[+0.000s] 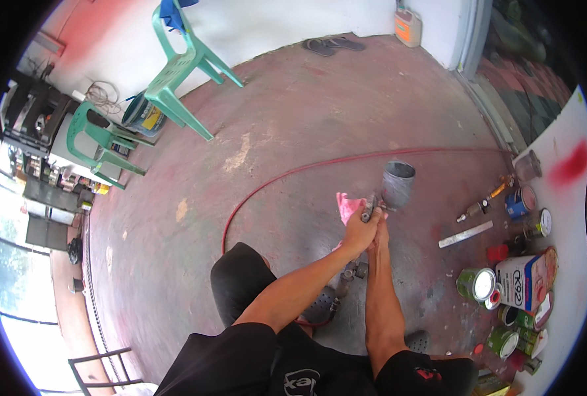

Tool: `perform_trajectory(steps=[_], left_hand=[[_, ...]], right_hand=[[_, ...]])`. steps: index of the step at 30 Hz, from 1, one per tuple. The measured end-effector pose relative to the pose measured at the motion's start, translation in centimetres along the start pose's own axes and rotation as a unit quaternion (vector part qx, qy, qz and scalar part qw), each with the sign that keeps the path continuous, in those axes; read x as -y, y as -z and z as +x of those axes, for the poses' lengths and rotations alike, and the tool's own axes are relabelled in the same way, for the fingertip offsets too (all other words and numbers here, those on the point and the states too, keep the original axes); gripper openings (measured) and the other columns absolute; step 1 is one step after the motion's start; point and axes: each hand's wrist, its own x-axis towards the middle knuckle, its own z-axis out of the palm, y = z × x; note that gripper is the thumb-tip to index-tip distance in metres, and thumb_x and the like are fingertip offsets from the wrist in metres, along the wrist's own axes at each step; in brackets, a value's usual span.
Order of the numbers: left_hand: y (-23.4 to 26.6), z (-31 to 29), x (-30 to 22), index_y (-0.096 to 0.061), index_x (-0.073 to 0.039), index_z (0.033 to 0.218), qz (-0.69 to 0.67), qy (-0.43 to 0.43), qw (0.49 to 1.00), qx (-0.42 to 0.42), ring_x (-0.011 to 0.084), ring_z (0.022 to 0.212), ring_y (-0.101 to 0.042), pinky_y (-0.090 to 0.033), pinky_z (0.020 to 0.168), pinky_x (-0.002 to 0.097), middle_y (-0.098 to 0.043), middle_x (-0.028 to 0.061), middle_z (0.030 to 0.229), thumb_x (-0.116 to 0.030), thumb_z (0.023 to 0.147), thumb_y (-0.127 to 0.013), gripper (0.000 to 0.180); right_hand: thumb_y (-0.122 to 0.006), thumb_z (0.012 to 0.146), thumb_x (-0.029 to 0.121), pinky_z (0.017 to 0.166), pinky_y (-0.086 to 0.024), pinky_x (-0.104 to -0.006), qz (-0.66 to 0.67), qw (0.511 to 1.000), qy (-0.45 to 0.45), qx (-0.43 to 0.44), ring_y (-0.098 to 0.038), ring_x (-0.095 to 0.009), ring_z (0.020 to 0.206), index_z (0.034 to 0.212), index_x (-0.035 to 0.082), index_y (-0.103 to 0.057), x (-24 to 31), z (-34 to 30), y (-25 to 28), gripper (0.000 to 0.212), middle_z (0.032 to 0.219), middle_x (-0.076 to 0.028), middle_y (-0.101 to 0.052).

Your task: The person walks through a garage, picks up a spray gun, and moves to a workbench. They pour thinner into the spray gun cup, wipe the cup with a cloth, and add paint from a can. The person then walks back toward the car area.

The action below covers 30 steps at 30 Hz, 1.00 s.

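Both my hands are close together in front of me, around a spray gun [370, 206] with a grey, paint-stained cup [397, 185]. My left hand [359, 232] is closed on the gun, its thumb side uppermost. Against it, my right hand [380, 232] is closed below the cup, most of its fingers hidden. A pink cloth [349, 207] sticks out beside the left hand; which hand grips it I cannot tell. Under my forearms, metal fittings [351, 272] show near my shoe, partly covered.
A red hose [293, 170] curves across the stained floor. To the right lie a flat pale strip [465, 234], another spray gun [481, 206] and several paint cans [476, 284] along a white panel. Green plastic chairs [181, 72] and a bucket [143, 115] stand far left. Slippers [333, 45] lie by the wall.
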Motion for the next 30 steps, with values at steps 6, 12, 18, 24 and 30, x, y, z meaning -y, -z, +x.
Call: perform_trajectory(steps=[6, 12, 18, 24, 30], left_hand=[[3.8, 1.7, -2.3, -0.073, -0.006, 0.105, 0.105, 0.0, 0.994, 0.002, 0.0102, 0.074, -0.059, -0.049, 0.067, 0.0328, -0.066, -0.0001, 0.082, -0.039, 0.104, -0.071, 0.033], [9.7, 6.6, -7.5, -0.069, -0.005, 0.1, 0.241, -0.098, 0.963, 0.07, 0.0102, 0.076, -0.055, -0.047, 0.067, 0.0318, -0.063, -0.0001, 0.083, -0.041, 0.104, -0.071, 0.036], [19.2, 4.2, -3.8, -0.066, -0.002, 0.106, 0.298, -0.059, 0.952, 0.037, 0.0143, 0.073, -0.052, -0.047, 0.068, 0.0372, -0.058, 0.0033, 0.077, -0.034, 0.103, -0.072, 0.032], [22.8, -4.3, 4.8, -0.065, -0.003, 0.127, 0.276, -0.041, 0.96, -0.038, 0.0197, 0.079, -0.06, -0.053, 0.076, 0.0391, -0.065, 0.0133, 0.089, -0.033, 0.103, -0.073, 0.04], [21.6, -9.8, 8.3, -0.067, -0.001, 0.118, 0.231, 0.054, 0.97, -0.058, 0.0128, 0.079, -0.057, -0.05, 0.072, 0.034, -0.063, 0.0063, 0.084, -0.033, 0.103, -0.075, 0.036]], right_hand=[[-0.068, 0.103, 0.029, 0.079, -0.057, -0.0346, 0.015, 0.972, 0.032, -0.232, -0.067, -0.019, 0.086, 0.112, 0.007, -0.065, 3.0, -3.1, -1.8, 0.025, 0.099, -0.004, -0.067], [-0.067, 0.094, 0.016, 0.095, -0.055, -0.0404, -0.044, 0.984, 0.056, -0.161, -0.066, -0.02, 0.107, 0.118, 0.004, -0.059, 9.3, -7.3, 3.8, 0.029, 0.114, -0.006, -0.065], [-0.061, 0.103, 0.011, 0.118, -0.046, -0.0416, -0.177, 0.972, 0.072, -0.134, -0.061, -0.024, 0.131, 0.145, 0.003, -0.051, 13.3, -14.4, -0.4, 0.044, 0.139, -0.011, -0.062], [-0.059, 0.109, 0.02, 0.116, -0.047, -0.0414, -0.207, 0.952, 0.078, -0.212, -0.061, -0.023, 0.131, 0.149, 0.007, -0.051, 15.7, -18.3, 1.8, 0.043, 0.14, -0.007, -0.062], [-0.063, 0.1, 0.014, 0.106, -0.052, -0.0384, -0.312, 0.921, 0.043, -0.23, -0.062, -0.022, 0.125, 0.15, 0.005, -0.047, 14.9, -19.6, 1.1, 0.053, 0.138, -0.009, -0.06]])
